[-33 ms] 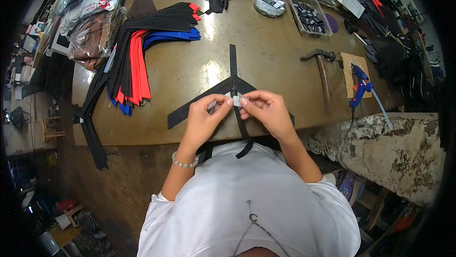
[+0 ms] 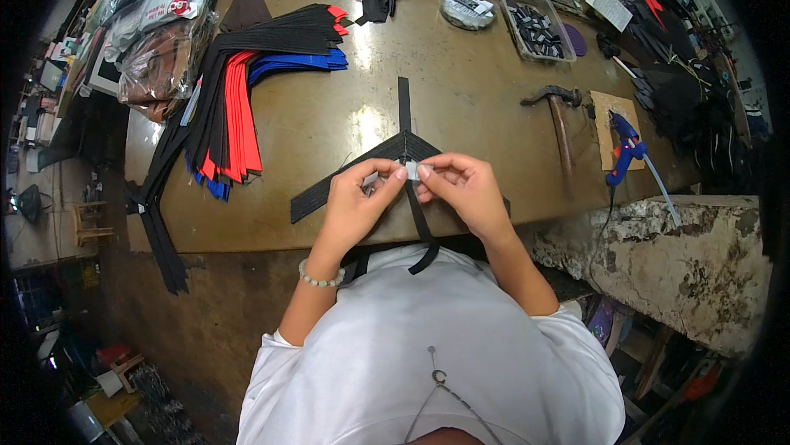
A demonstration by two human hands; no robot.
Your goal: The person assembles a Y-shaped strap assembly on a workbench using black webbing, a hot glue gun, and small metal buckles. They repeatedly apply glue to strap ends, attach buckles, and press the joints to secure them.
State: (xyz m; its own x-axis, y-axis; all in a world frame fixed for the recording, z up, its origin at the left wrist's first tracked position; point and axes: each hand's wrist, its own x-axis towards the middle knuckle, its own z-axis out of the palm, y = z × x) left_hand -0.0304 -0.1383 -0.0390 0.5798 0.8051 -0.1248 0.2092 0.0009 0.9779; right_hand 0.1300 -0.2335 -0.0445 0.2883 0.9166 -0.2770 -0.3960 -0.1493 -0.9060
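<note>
Left hand [image 2: 354, 201] and right hand [image 2: 471, 201] pinch a pale tab [image 2: 413, 171] over a black strap [image 2: 419, 215] at the near side of the desk [image 2: 485, 116], seemingly aligning it; steady pressure looks needed next

Counter [image 2: 485, 108]: glossy brown, reflecting light
Left: black, red and blue strips [image 2: 237, 108] in a pile
Near edge: splayed black strap piece [image 2: 393, 147]
Far side: round clear tub [image 2: 468, 26], rectangular clear bin [image 2: 550, 57]
Right: claw hammer [image 2: 560, 128], cardboard sheet [image 2: 602, 128]
</note>
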